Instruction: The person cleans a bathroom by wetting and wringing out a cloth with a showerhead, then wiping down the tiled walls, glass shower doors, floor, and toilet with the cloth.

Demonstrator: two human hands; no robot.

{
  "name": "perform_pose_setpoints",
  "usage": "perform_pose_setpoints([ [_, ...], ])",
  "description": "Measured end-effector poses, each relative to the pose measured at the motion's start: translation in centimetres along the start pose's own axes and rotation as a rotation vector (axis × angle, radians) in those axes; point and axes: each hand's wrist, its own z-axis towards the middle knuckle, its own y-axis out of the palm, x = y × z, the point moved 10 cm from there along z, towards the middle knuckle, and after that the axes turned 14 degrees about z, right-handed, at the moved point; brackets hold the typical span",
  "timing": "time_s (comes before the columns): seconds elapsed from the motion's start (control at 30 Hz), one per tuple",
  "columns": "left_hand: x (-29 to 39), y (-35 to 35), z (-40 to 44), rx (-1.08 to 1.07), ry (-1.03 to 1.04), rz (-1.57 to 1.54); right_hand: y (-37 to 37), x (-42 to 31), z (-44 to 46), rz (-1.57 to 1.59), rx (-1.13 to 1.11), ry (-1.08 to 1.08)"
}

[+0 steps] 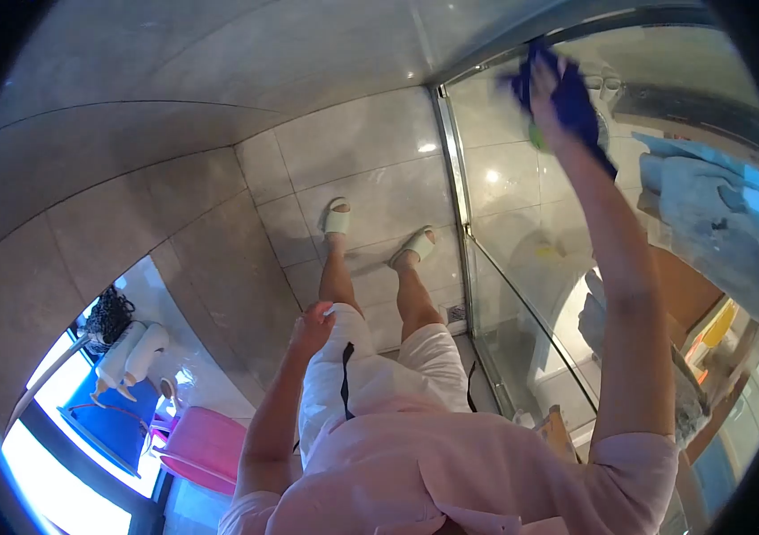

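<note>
Toward half past one, my right hand [547, 100] lies over the dark blue cloth [578, 109], its fingers extended, before the glass panel [504, 169]. At eight o'clock, my left hand [312, 330] is by the white shorts [330, 357]; its fingers' state I cannot tell.

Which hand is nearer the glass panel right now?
Right. The right hand is up at the glass panel with the dark blue cloth; the left hand is farther off, down by the white shorts.
</note>
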Motion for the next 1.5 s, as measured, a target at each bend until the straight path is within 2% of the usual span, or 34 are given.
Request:
perform_pose_setpoints([
  [0.03,1.2,0.5,0.0,-0.004,-0.017,-0.033,0.4,2.1,2.7,0.506,0.000,-0.054],
  [0.13,3.0,2.9,1.3,-0.068,-0.039,-0.015,1.0,-5.0,-0.7,-0.073,0.113,-0.098],
  [0.17,3.3,4.0,1.3,-0.099,-0.048,0.005,4.1,3.8,0.2,0.175,-0.064,-0.084],
  [0.2,3.5,4.6,1.4,-0.124,-0.064,0.012,5.9,10.6,-1.6,0.198,-0.074,-0.068],
  [0.3,3.5,5.9,2.2,-0.141,-0.099,-0.018,8.2,26.3,-15.0,-0.005,-0.033,0.097],
  [0.37,2.8,6.3,2.3,-0.101,-0.111,-0.091,8.7,31.2,-21.1,-0.170,-0.096,0.184],
  [0.5,0.1,9.2,2.7,-0.019,-0.037,-0.053,11.2,32.1,-22.0,-0.630,-0.428,0.173],
  [0.6,0.6,10.1,3.3,0.015,0.046,0.076,14.1,25.1,-8.0,-0.811,-0.078,-0.406],
  [0.67,1.0,10.5,3.8,0.085,0.113,0.115,12.6,18.3,2.1,-0.106,0.060,0.038],
  [0.7,0.5,11.2,4.0,0.053,0.061,0.173,13.7,20.5,4.7,0.329,0.127,-0.028],
  [0.77,-0.5,12.2,4.4,-0.019,-0.034,0.288,15.4,24.1,5.7,0.669,0.207,-0.149],
  [0.8,-0.4,12.6,4.7,-0.041,-0.022,0.320,16.0,25.5,4.2,0.574,0.211,-0.201],
  [0.87,-0.5,13.4,5.1,-0.081,0.001,0.376,18.9,32.9,-0.6,0.779,0.127,-0.051],
  [0.9,-1.2,13.8,4.9,-0.072,0.031,0.367,19.4,36.8,-4.8,0.046,-0.046,0.102],
  [0.93,-2.1,14.3,4.7,-0.057,0.060,0.356,19.8,40.1,-8.1,-0.175,-0.123,0.127],
  [1.03,-2.1,13.8,5.7,-0.024,0.050,0.330,19.7,46.5,-18.1,-0.411,-0.265,0.187],
  [1.1,-1.7,13.4,6.3,-0.010,0.025,0.330,20.6,48.6,-20.2,-0.529,-0.336,0.159],
  [1.17,-1.7,13.7,6.2,-0.001,0.013,0.344,22.9,48.7,-17.4,-0.708,-0.303,-0.133],
  [1.2,-1.6,13.8,6.3,0.005,0.022,0.365,24.2,48.1,-14.1,-0.810,-0.207,-0.336],
  [1.23,-1.4,13.8,6.3,0.008,0.028,0.387,25.1,52.6,-8.9,-0.544,-0.216,0.117],
  [1.27,-1.3,13.9,6.1,0.007,0.028,0.411,26.7,47.4,-4.4,-0.828,-0.157,-0.228],
  [1.3,-1.3,14.2,6.1,-0.021,0.008,0.397,27.1,45.5,0.7,-0.597,-0.185,0.087],
  [1.33,-1.3,14.4,6.3,-0.050,-0.017,0.388,27.2,43.0,5.2,-0.598,0.062,-0.125],
  [1.37,-1.4,14.5,6.5,-0.077,-0.037,0.381,27.3,41.1,8.9,-0.479,0.167,-0.157],
  [1.43,-0.8,14.3,6.5,-0.030,0.017,0.405,27.7,38.1,13.9,-0.300,0.247,-0.183],
  [1.5,-0.2,14.3,6.8,-0.027,0.032,0.414,29.3,38.4,16.0,-0.260,0.240,-0.170],
])
